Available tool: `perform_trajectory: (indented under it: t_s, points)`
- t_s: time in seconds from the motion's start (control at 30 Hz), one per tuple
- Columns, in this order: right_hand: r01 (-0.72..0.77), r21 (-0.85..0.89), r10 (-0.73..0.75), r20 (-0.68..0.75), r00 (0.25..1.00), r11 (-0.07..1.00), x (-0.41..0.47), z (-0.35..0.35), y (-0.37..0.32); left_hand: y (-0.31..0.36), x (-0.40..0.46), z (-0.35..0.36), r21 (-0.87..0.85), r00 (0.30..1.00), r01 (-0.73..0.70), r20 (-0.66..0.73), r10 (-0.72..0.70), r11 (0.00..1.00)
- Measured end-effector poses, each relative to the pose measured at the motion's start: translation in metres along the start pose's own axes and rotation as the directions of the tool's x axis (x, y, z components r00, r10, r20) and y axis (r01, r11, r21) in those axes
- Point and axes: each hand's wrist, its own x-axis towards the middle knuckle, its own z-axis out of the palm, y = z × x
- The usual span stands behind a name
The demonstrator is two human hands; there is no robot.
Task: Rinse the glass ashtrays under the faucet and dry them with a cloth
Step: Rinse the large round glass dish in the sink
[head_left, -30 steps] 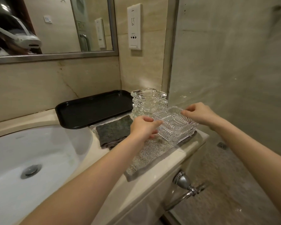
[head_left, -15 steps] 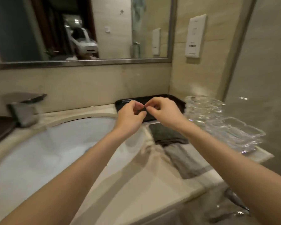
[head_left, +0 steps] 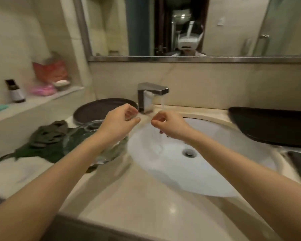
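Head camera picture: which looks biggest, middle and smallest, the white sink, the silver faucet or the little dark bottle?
1. white oval sink basin
2. silver square faucet
3. small dark bottle, far off on the shelf, so it may look smaller than it is.

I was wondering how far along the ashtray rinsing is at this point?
Early on. Done: the faucet is running into the sink. In hand: nothing I can make out; the left hand and right hand hover with curled fingers. A blurred glass ashtray sits on a dark cloth to the left. Left: rinsing and drying.
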Motion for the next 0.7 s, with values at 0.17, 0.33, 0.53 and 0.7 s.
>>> perform_trajectory:
  t_s: [0.17,0.33,0.53,0.7]
  points:
    - [-0.193,0.147,0.157,0.226,0.961,0.97,0.033,0.046,-0.025,-0.06,0.009,-0.038,0.157,0.98,0.193,-0.078,-0.182,0.969]
    - [-0.299,0.062,0.254,0.383,0.888,0.952,0.054,0.079,-0.034,-0.109,0.023,-0.052,0.243,0.916,0.379,0.039,-0.399,0.893]
    - [-0.292,-0.023,0.277,0.397,0.875,0.956,0.071,0.094,-0.038,-0.139,0.034,-0.059,0.291,0.838,0.444,0.199,-0.508,0.847]
    - [-0.283,-0.027,0.275,0.348,0.897,0.959,0.073,0.099,-0.038,-0.148,0.039,-0.061,0.387,0.832,0.409,0.213,-0.511,0.826]
